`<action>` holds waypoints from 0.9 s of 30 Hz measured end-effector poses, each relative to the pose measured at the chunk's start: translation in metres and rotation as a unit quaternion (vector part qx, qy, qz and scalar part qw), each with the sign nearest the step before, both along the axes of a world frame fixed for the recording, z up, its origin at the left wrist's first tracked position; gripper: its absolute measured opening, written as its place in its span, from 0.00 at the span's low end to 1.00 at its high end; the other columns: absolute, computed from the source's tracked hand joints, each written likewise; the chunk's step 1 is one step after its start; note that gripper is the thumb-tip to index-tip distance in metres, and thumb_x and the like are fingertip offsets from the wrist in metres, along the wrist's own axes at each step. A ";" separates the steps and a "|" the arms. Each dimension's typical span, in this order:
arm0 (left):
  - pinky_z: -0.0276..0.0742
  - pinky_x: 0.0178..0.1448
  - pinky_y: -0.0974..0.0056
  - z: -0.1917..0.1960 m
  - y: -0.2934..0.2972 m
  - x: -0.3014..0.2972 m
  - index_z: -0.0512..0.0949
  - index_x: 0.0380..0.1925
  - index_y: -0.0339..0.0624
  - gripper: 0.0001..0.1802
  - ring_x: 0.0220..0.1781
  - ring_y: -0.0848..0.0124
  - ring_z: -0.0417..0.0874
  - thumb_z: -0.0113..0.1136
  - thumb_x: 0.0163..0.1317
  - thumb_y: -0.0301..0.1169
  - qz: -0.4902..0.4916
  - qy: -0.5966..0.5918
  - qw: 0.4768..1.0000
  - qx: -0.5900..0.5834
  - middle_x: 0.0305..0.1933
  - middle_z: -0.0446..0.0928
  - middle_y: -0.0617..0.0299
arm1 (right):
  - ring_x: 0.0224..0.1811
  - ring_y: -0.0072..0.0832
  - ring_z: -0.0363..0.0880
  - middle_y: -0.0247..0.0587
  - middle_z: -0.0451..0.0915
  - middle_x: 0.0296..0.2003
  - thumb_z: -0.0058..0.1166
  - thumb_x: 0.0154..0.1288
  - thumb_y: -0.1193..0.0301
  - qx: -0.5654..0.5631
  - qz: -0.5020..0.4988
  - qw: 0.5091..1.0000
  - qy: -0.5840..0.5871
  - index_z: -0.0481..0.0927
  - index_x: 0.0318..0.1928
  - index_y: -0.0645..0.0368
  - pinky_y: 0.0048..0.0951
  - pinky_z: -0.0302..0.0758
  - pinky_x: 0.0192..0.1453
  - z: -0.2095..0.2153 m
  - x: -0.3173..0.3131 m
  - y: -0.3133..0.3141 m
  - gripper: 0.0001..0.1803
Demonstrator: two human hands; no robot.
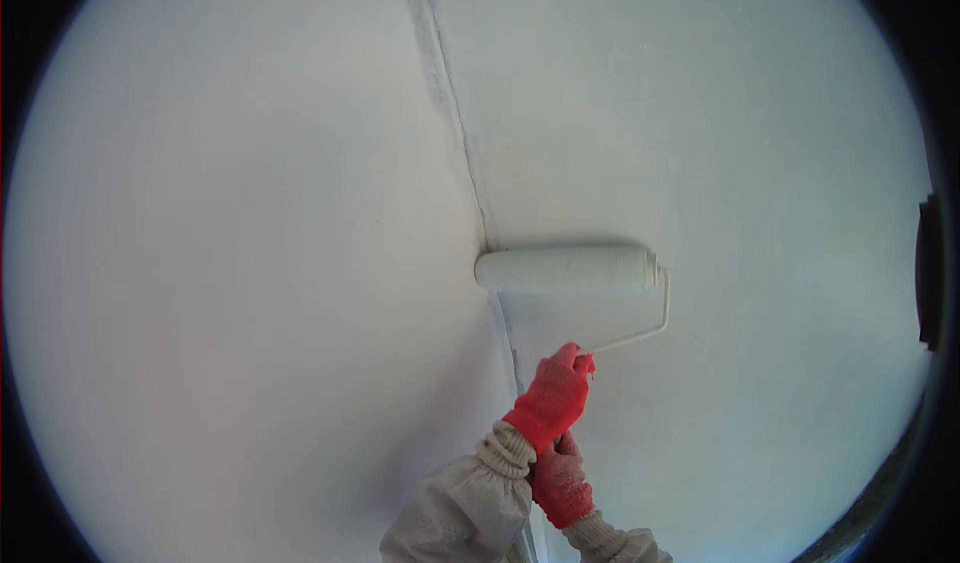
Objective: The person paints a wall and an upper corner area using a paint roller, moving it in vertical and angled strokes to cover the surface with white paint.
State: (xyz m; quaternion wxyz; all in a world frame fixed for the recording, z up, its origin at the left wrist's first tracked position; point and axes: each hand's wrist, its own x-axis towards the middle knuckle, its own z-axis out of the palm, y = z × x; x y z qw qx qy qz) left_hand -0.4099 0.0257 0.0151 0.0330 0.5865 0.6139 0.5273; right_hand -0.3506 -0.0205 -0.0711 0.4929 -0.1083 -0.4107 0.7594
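Note:
A paint roller (565,270) with a long white sleeve lies level against the pale wall (720,143). Its left end meets the uneven grey seam (460,123) that runs down the wall. From the right end, a thin white wire frame bends down and back to the grip. My left hand (555,398), in a red glove, is closed around the upper part of the handle, most of which is hidden. Just below it, my right hand (562,483), in a paint-smeared red glove, is closed around the lower part of the handle.
Left of the seam stretches another pale wall surface (220,243). A dark object (929,273) stands at the far right rim. Beneath my hands, a narrow strip of the seam continues to the lower edge. A dark, rough patch (870,503) shows at the lower right.

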 end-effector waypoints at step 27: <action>0.76 0.41 0.61 0.167 -0.115 0.081 0.74 0.47 0.42 0.23 0.33 0.67 0.80 0.48 0.65 0.49 0.211 0.304 0.881 0.295 0.33 0.78 0.55 | 0.17 0.17 0.65 0.29 0.68 0.20 0.47 0.67 0.58 0.219 -0.092 0.961 0.142 0.63 0.65 0.50 0.23 0.65 0.20 0.177 0.084 -0.074 0.28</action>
